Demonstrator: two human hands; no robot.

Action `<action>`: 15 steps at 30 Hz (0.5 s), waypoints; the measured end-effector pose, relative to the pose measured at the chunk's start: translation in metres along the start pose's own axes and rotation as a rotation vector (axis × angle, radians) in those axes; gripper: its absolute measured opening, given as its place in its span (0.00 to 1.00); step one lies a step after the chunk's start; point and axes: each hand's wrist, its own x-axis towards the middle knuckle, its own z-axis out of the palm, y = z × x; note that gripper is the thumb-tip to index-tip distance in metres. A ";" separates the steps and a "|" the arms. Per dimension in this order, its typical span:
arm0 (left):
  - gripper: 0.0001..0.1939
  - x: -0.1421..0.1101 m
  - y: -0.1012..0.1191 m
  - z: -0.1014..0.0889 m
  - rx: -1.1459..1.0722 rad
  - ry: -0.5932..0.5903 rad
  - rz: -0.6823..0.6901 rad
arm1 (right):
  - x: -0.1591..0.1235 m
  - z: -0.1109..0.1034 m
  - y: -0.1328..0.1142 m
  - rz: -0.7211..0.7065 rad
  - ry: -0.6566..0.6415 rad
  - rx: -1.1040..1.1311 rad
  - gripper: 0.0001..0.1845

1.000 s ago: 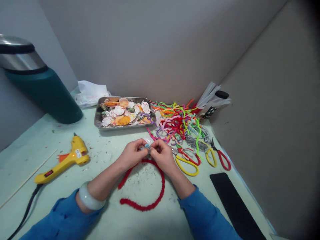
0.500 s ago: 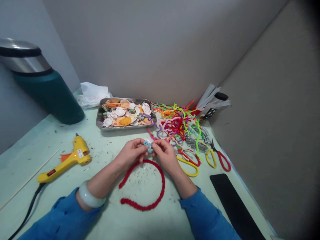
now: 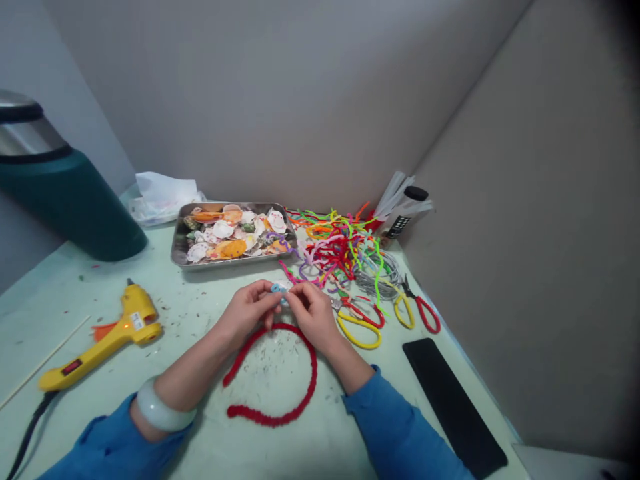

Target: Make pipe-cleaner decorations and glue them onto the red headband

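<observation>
Between my fingertips is a small light-blue looped piece [image 3: 279, 290], its exact kind too small to make out. My left hand [image 3: 250, 308] pinches it from the left. The thumb and fingers of my right hand [image 3: 311, 313] close on its right side. Just below the hands, a fuzzy red headband [image 3: 313, 377] lies on the table as an open curve, its two ends pointing left. Its upper part passes close under my left fingers; whether they touch it I cannot tell.
A yellow glue gun [image 3: 107, 343] with a black cord and a thin stick [image 3: 45, 362] lie left. Behind are a green bottle [image 3: 83, 200], a metal tray [image 3: 235, 265] of shells and tangled pipe cleaners [image 3: 335, 250]. Scissors [image 3: 363, 331] and a black strip [image 3: 450, 400] are right.
The camera view has turned slightly right, so everything sits further left in the picture. Both hands stay together on the light-blue piece, with only slight finger movement.
</observation>
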 end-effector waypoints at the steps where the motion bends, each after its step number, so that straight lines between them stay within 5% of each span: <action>1: 0.13 0.000 0.000 0.000 -0.023 0.022 0.003 | 0.000 -0.001 0.000 -0.032 0.015 -0.044 0.09; 7: 0.14 0.001 -0.001 -0.003 -0.096 0.070 0.014 | 0.003 -0.013 0.000 -0.114 0.118 -0.188 0.11; 10: 0.14 0.002 -0.002 -0.004 -0.067 0.060 0.001 | 0.007 -0.037 0.004 -0.095 0.222 -0.272 0.11; 13: 0.15 0.002 -0.003 -0.004 -0.055 0.043 0.003 | 0.007 -0.084 0.015 0.092 0.388 -0.495 0.16; 15: 0.15 0.002 -0.004 -0.004 -0.051 0.039 -0.001 | 0.003 -0.121 0.027 0.317 0.383 -0.750 0.19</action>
